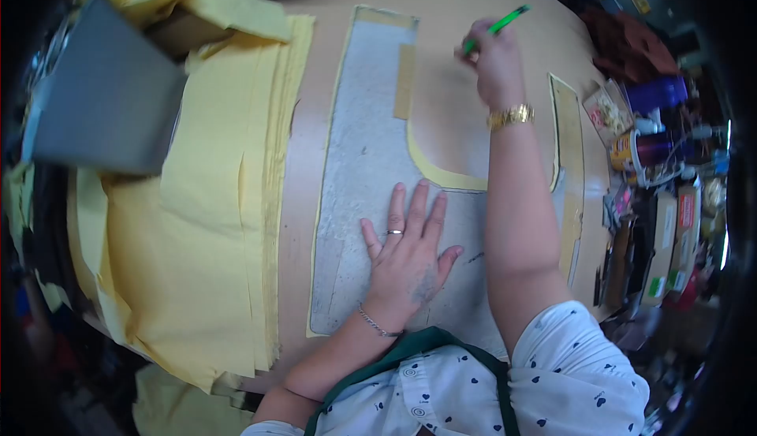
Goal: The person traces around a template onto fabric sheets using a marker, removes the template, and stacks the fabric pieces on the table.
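A grey, U-shaped flat pattern piece (pixel 359 152) with strips of tan tape (pixel 406 81) lies in front of me. Yellow fabric (pixel 441 180) shows beneath it along its inner curve and edges. My left hand (pixel 410 266) rests flat on the pattern piece, fingers spread, just below the curve. Closed around a green pen (pixel 511 18), my right hand (pixel 498 65) is over the gap between the pattern's two arms. Whether the pen tip touches anything is hidden by the fingers. My right forearm covers part of the pattern.
Layered yellow fabric (pixel 221 215) is piled on the left, with a grey panel (pixel 110 93) over its far part. Along the right edge stand a small tray of bits (pixel 608 111), a yellow-labelled container (pixel 624 152) and long boxes (pixel 661 239). Dark reddish cloth (pixel 631 42) lies at the far right.
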Demonstrator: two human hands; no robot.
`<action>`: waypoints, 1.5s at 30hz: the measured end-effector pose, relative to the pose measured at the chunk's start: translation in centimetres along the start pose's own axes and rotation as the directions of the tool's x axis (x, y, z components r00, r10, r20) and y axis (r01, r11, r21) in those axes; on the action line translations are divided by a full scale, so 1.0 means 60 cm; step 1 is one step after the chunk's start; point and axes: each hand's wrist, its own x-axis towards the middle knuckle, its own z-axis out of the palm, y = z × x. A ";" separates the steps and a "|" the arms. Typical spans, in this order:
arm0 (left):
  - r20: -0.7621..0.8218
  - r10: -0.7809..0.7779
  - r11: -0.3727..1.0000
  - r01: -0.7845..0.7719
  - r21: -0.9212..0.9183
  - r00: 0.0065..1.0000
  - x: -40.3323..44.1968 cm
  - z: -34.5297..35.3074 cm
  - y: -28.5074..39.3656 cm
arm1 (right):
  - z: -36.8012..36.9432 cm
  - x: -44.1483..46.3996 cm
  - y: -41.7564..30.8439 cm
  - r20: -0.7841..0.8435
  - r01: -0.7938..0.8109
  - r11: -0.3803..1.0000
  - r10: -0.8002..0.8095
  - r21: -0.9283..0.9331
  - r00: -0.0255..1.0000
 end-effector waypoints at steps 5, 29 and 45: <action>0.020 -0.001 0.992 -0.002 0.126 1.000 0.001 0.009 0.013 | -0.029 -0.139 0.092 0.160 0.343 0.680 -0.320 -0.648 0.934; -0.314 -0.127 0.865 -0.049 -0.499 0.941 0.088 0.048 -0.045 | 0.080 -0.272 -0.020 0.635 -0.075 0.996 0.082 -0.038 0.768; -0.341 -0.119 0.991 0.089 -0.103 0.932 0.081 0.053 -0.033 | 0.172 -0.394 -0.014 0.884 0.270 0.842 0.453 -0.467 0.116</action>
